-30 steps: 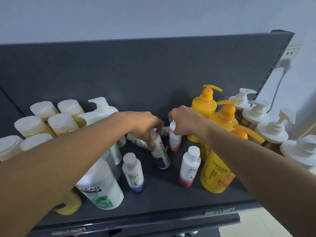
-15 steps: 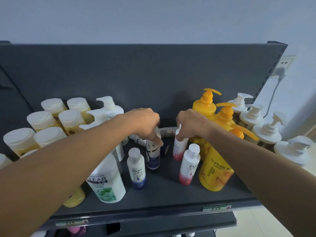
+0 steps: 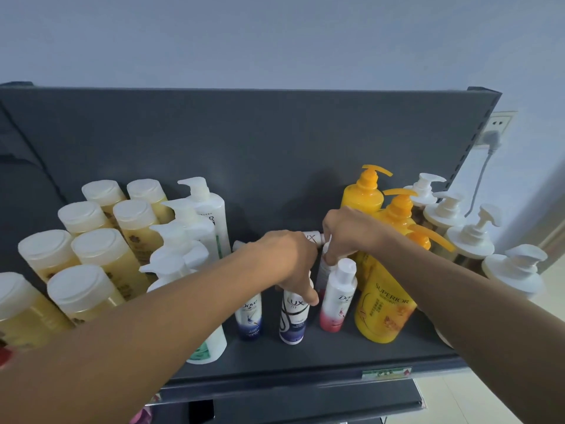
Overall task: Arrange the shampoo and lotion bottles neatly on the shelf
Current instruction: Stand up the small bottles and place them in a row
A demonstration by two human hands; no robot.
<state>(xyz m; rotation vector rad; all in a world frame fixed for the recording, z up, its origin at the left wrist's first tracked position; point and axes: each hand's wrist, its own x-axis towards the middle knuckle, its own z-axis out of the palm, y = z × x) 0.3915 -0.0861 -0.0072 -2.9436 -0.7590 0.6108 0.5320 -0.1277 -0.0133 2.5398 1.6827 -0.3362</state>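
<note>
Left hand (image 3: 290, 261) clasps Lux (image 3: 293, 319) — right hand (image 3: 348, 234), seemingly, bottle (image 3: 321, 273).

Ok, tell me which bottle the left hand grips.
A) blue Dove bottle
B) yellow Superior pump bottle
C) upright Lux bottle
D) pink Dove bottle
C: the left hand curls over the top of the upright Lux bottle, which stands just right of the blue Dove bottle.

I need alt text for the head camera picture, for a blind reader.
Two hands reach onto a dark shelf: the left hand grips a small Lux bottle by its top, the right hand pinches a small white bottle farther back. Larger bottles stand on both sides.
</note>
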